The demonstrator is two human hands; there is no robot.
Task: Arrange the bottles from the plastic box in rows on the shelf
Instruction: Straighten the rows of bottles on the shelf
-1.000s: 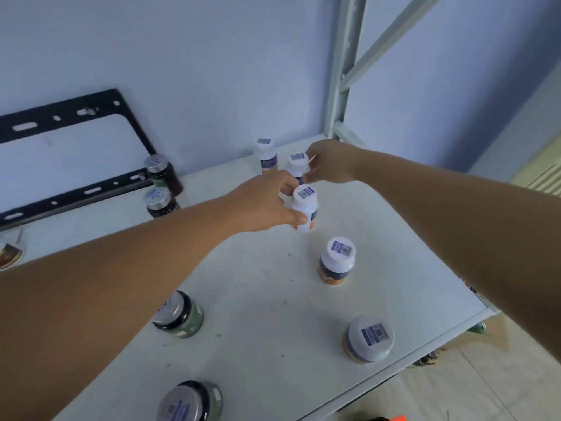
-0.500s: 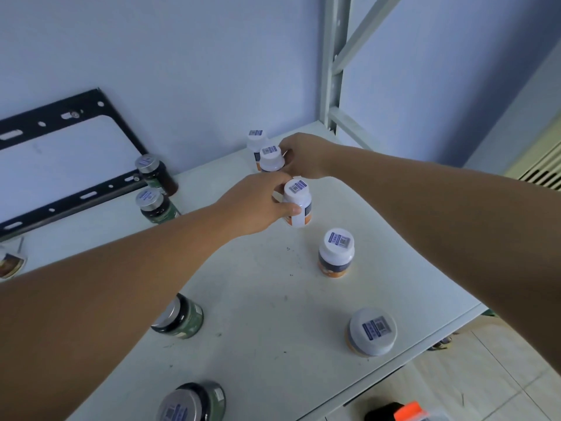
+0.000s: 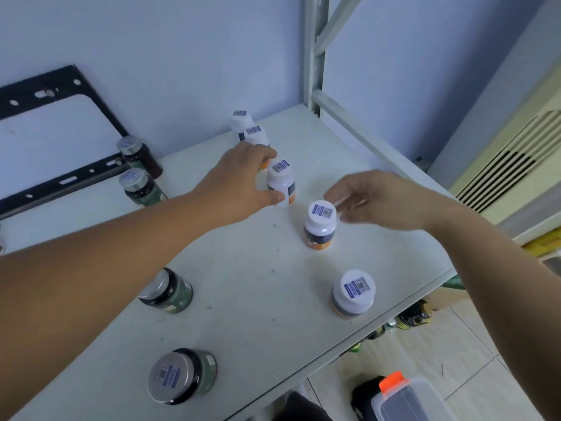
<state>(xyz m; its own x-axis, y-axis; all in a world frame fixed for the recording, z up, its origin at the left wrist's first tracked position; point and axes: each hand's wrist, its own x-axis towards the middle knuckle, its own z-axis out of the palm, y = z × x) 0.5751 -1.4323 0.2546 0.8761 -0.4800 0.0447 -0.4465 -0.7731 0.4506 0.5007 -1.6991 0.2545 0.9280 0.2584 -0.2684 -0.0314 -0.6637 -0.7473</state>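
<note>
Several white-capped bottles stand in a diagonal row on the white shelf (image 3: 243, 299). My left hand (image 3: 239, 180) curls round the third white bottle (image 3: 281, 185), thumb on its front, fingers behind it. Two white bottles (image 3: 256, 135) stand close together behind that hand near the wall. My right hand (image 3: 379, 199) is blurred, loosely curled and holds nothing; its fingertips hover beside the cap of the fourth white bottle (image 3: 320, 223). A fifth white bottle (image 3: 353, 294) stands near the front edge. The clear plastic box (image 3: 406, 399) with an orange latch sits on the floor below.
Dark green jars with silver lids form a second line on the left: two by the wall (image 3: 138, 185), one mid-shelf (image 3: 168, 291), one at the front (image 3: 182, 378). A shelf post (image 3: 314, 50) rises at the back right. A black bracket (image 3: 60, 183) hangs on the wall.
My right hand has let go of the rear white bottle and drawn back to the right, beside the fourth bottle. My left hand stays on the third bottle.
</note>
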